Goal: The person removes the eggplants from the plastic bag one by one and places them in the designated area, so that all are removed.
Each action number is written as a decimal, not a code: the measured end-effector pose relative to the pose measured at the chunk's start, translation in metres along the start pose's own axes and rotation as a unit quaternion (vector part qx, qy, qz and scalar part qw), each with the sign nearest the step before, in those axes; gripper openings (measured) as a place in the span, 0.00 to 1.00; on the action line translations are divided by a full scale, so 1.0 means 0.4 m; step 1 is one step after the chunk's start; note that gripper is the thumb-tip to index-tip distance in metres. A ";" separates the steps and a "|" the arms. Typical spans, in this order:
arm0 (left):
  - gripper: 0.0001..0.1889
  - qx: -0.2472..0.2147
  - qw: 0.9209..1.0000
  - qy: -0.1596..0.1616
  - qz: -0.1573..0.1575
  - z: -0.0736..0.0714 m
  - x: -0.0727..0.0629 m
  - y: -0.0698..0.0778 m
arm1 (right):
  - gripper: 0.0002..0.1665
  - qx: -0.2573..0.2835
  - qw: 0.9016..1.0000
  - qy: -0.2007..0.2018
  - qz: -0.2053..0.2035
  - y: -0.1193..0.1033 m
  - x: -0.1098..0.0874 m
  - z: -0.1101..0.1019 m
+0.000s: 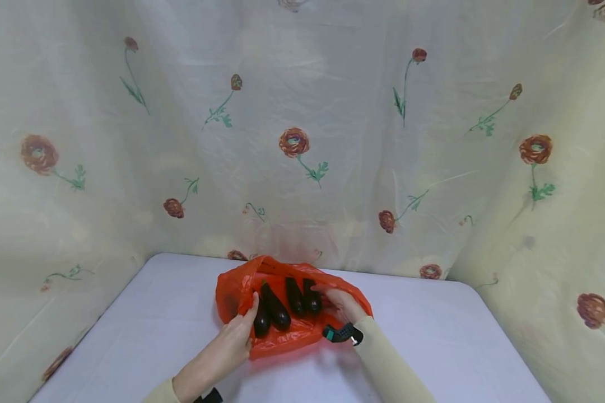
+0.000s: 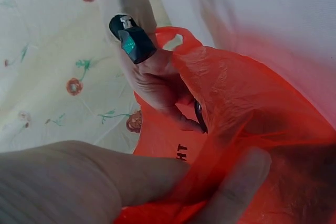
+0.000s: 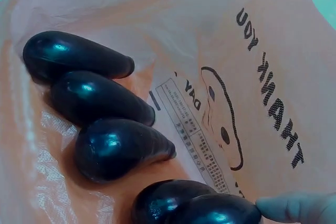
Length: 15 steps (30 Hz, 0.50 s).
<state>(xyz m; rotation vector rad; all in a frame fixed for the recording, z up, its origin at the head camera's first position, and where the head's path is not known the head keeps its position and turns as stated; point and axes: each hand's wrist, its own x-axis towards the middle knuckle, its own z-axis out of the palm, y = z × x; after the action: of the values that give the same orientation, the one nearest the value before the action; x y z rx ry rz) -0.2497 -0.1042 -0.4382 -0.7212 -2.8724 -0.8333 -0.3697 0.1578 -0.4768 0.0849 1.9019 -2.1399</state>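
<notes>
A red plastic bag (image 1: 282, 344) lies on its side with its mouth facing me. Several dark, glossy eggplants (image 1: 274, 307) lie side by side in it, their rounded ends toward me. My left hand (image 1: 237, 336) grips the bag's left edge, the thin film between thumb and fingers (image 2: 247, 177). Inside the mouth at the right, my right hand (image 1: 340, 302) holds the rightmost eggplant (image 1: 312, 296) near its narrow end. In the right wrist view a fingertip (image 3: 278, 208) meets the tip of that eggplant (image 3: 220, 211), which overlaps its neighbour. The rest of the right hand's grip is hidden.
The bag rests on a white-covered table (image 1: 171, 302), close to its back edge. A pale flowered curtain (image 1: 348, 168) hangs behind and at both sides. A bag handle loop (image 2: 178, 38) stands near the right wrist, which wears a dark band (image 1: 340, 334).
</notes>
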 end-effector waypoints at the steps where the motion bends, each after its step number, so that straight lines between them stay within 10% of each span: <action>1: 0.46 0.003 1.000 0.002 0.003 0.001 -0.001 0.000 | 0.22 0.007 1.000 -0.005 0.000 -0.001 -0.002 -0.001; 15: 0.46 0.015 1.000 0.012 0.013 0.002 -0.002 -0.002 | 0.25 0.030 0.995 0.049 0.080 -0.020 -0.029 0.016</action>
<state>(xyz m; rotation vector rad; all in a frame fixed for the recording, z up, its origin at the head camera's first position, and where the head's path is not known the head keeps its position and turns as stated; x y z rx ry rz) -0.2493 -0.1045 -0.4394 -0.7395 -2.8409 -0.7885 -0.3597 0.1542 -0.4658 0.3498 1.8153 -2.1207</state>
